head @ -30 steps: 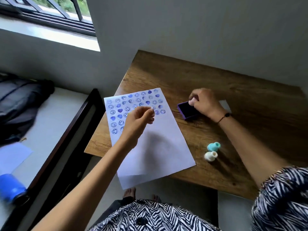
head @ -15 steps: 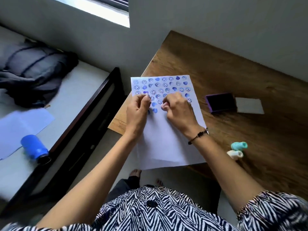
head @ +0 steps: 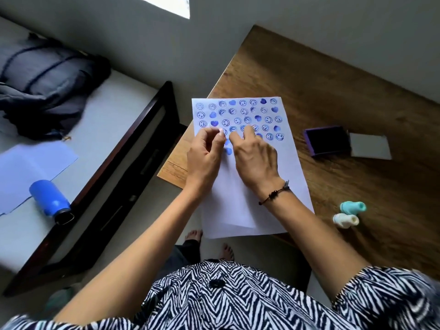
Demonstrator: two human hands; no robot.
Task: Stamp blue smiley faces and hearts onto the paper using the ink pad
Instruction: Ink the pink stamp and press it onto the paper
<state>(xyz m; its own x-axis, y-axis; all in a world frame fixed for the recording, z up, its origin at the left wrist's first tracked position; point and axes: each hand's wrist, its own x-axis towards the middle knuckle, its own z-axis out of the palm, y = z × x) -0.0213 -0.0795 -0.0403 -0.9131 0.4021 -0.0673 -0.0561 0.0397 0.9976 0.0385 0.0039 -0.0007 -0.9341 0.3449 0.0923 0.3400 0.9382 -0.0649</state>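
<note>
A white paper [head: 273, 182] lies on the wooden table [head: 357, 91], overhanging its near edge. Its top rows are filled with blue smiley faces and hearts [head: 238, 113]. My left hand [head: 204, 160] pinches a small stamp against the paper at the left end of the lowest printed row. My right hand [head: 256, 160] is right beside it, fingers curled down on another small stamp that they mostly hide. The open purple ink pad [head: 326, 140] sits to the right of the paper, with its grey lid [head: 370, 146] next to it.
Two spare stamps, a teal stamp [head: 352, 207] and a white stamp [head: 345, 220], lie on the table at the right. Left of the table stands a dark-framed bed [head: 133, 148] with a blue bottle [head: 48, 201], a pale blue sheet [head: 28, 167] and a dark bag [head: 47, 84].
My right hand left the ink pad and came down onto the paper beside my left hand. My left hand lowered to the sheet. The view tilted down and left.
</note>
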